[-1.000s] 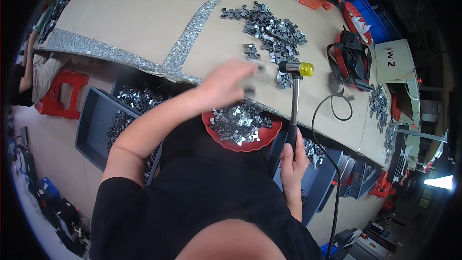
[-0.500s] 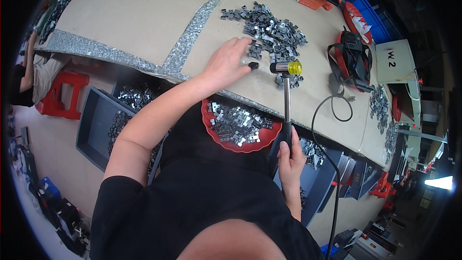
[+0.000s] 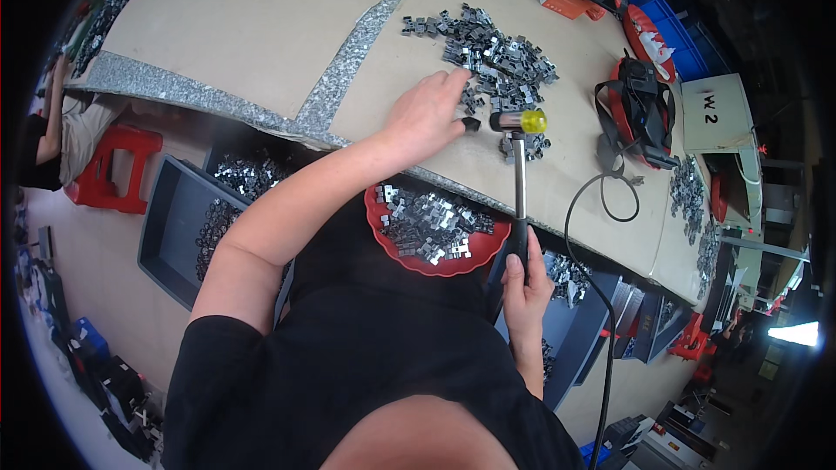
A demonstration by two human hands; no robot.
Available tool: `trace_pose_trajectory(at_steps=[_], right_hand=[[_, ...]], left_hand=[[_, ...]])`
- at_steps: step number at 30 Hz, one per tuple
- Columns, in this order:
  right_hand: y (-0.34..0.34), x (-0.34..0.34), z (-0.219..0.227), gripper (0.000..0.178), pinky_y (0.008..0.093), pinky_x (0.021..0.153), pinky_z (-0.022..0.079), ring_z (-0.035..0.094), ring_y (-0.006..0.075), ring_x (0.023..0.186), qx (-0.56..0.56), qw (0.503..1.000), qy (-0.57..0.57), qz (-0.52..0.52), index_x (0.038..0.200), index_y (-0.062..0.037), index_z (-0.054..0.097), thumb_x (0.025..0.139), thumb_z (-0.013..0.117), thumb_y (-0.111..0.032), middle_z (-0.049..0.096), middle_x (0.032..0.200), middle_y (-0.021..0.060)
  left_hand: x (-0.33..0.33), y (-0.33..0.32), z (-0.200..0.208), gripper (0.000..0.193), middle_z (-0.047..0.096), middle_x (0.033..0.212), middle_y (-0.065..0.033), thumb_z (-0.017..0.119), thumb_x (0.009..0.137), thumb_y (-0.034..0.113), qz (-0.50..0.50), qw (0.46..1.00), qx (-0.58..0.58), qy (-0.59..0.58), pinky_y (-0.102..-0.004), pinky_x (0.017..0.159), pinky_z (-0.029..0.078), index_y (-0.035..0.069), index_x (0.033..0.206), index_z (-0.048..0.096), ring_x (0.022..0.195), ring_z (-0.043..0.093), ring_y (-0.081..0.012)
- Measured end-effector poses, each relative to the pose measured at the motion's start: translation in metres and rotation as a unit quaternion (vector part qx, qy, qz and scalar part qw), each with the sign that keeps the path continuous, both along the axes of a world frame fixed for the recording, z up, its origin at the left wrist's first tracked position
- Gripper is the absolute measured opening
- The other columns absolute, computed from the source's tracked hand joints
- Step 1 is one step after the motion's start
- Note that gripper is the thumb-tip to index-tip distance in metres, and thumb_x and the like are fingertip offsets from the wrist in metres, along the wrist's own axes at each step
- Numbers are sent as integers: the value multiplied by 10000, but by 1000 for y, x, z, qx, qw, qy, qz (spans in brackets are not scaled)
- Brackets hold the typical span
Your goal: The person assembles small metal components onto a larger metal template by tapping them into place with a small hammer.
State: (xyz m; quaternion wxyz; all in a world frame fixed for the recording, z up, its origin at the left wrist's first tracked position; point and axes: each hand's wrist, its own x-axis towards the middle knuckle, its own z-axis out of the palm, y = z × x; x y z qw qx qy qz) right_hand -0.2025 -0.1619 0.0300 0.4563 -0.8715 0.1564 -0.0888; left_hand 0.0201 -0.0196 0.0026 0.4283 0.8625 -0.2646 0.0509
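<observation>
My right hand (image 3: pixel 526 289) is closed round the black grip of a small mallet (image 3: pixel 521 178). Its steel shaft points away from me, and its head, with a yellow face on the right and a dark one on the left, is over the table. My left hand (image 3: pixel 428 119) reaches over the table to the near left edge of a pile of small grey metal clips (image 3: pixel 501 61). Its index finger and thumb are apart, with a black cover (image 3: pixel 471 124) at the thumb tip. No clip shows between them, though the palm side is hidden.
A red scalloped bowl (image 3: pixel 435 271) of metal pieces sits at my lap, below the table edge. Grey bins (image 3: pixel 165 231) flank me. On the right lie a black strapped device (image 3: pixel 643 109) and a looping cable (image 3: pixel 568 218). Another person's arm (image 3: pixel 54 113) is far left.
My left hand has shifted slightly right, its index finger now at the pile's edge. The mallet and my right hand stay almost still.
</observation>
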Motion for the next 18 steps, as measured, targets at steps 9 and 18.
trace_pose_trajectory(at_steps=[9,18], right_hand=[[-3,-2,-1,392,194,488,403,467,45,511,15,1000,2,-11,1270,-8,445,890,505,-82,542,627,16],[4,3,-6,406,311,605,487,653,256,712,-95,993,46,62,1269,-60,454,879,529,-144,644,827,163]], left_hand=[[21,7,-12,418,572,904,-145,531,689,-25,-95,994,32,-48,-406,762,448,20,1102,487,883,559,-331],[0,38,2,486,588,920,-189,490,670,-107,-159,985,37,64,-405,802,444,-6,1137,404,906,566,-352]])
